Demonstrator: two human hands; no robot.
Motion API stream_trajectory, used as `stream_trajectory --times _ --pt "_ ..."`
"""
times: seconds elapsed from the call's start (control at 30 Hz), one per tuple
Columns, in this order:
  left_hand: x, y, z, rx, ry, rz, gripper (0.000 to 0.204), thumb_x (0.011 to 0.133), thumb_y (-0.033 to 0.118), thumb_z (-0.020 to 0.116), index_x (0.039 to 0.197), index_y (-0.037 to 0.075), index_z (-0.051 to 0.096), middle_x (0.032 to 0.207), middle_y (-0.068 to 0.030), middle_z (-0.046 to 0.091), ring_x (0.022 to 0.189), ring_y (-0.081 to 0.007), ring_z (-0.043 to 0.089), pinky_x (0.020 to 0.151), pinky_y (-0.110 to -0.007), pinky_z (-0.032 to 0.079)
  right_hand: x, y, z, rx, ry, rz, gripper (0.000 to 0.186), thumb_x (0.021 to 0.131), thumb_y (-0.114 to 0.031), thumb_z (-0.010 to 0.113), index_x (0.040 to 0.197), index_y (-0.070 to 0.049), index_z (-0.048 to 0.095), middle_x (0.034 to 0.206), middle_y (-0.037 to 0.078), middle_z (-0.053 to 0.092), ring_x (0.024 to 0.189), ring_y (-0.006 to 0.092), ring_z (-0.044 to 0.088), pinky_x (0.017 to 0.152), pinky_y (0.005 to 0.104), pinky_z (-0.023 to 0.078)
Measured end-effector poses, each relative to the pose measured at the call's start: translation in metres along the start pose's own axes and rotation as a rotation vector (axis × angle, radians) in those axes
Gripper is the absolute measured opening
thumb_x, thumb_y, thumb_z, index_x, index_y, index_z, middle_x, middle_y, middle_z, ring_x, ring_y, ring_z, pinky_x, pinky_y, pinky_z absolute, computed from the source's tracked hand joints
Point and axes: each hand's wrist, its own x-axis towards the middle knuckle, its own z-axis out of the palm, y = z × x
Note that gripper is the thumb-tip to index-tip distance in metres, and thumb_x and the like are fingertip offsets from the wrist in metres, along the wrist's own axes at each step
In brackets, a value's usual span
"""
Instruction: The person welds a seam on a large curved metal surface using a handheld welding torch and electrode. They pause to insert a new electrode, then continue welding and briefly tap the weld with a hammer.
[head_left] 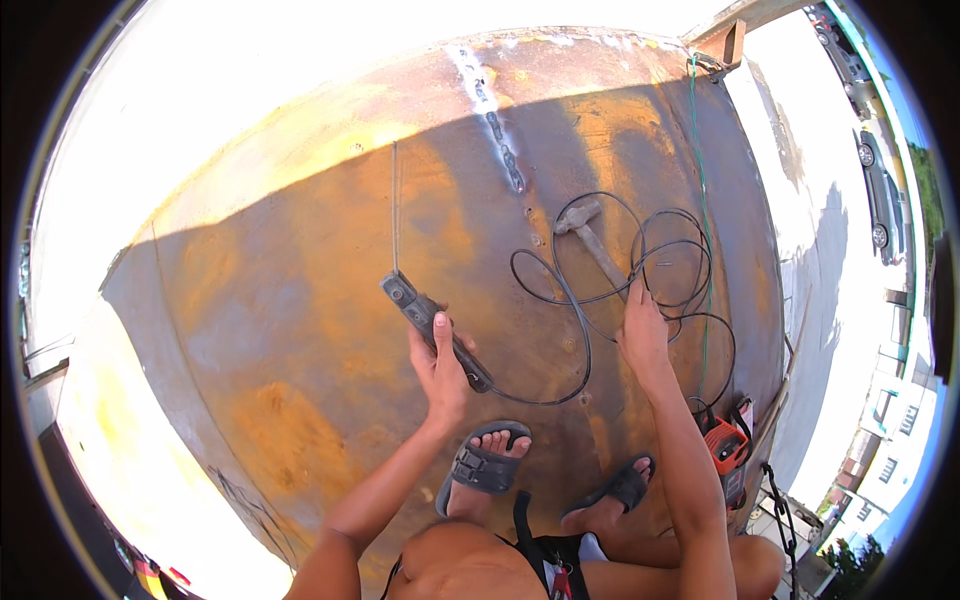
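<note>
A black welding electrode holder is gripped in my left hand, thumb along its body. From its head a thin straight welding rod points away from me. A black cable leaves the holder's lower end and loops across the metal to the right. My right hand is closed round the handle end of a hammer. The hammer's grey head lies farther off, within the cable loops. Beyond both hands, a line of rough dark weld patches with whitish edges runs away over the rusty surface.
I crouch on a curved, rusty metal surface, in sandals. An orange-and-black device sits at the right edge, near a hanging chain. A green line runs along the right side. Parked cars stand far below.
</note>
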Motion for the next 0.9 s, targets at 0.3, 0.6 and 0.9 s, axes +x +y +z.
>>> stream_trajectory --times 0.3,0.6,0.9 --pt "0.006 0.031 0.004 0.042 -0.013 0.021 0.047 0.117 0.036 0.059 0.145 0.0 0.051 0.116 -0.0062 0.057 0.074 -0.0108 0.061 0.065 -0.03 0.052 0.095 0.072 -0.107 0.082 -0.464 0.087 0.023 0.092 -0.015 0.066 0.105 0.001 0.056 0.084 0.02 0.068 0.079 0.0392 0.074 0.068 0.0489 0.056" --pt "0.023 0.062 0.028 0.254 -0.112 -0.149 0.045 0.116 0.043 0.059 0.132 0.001 0.054 0.102 -0.0042 0.056 0.071 -0.0117 0.062 0.065 -0.03 0.053 0.002 0.082 -0.083 1.335 -0.535 0.364 0.012 0.104 -0.01 0.067 0.113 -0.007 0.06 0.082 0.0 0.056 0.073 0.0088 0.054 0.068 0.0304 0.045" --pt "-0.025 0.128 0.018 0.495 0.149 -0.262 0.041 0.116 0.042 0.06 0.132 0.005 0.052 0.111 -0.007 0.061 0.075 -0.0136 0.063 0.068 -0.033 0.055 0.052 0.077 -0.034 1.557 -0.877 0.251 0.035 0.113 -0.039 0.063 0.127 -0.008 0.054 0.08 -0.001 0.051 0.056 0.006 0.044 0.053 0.0248 0.038"
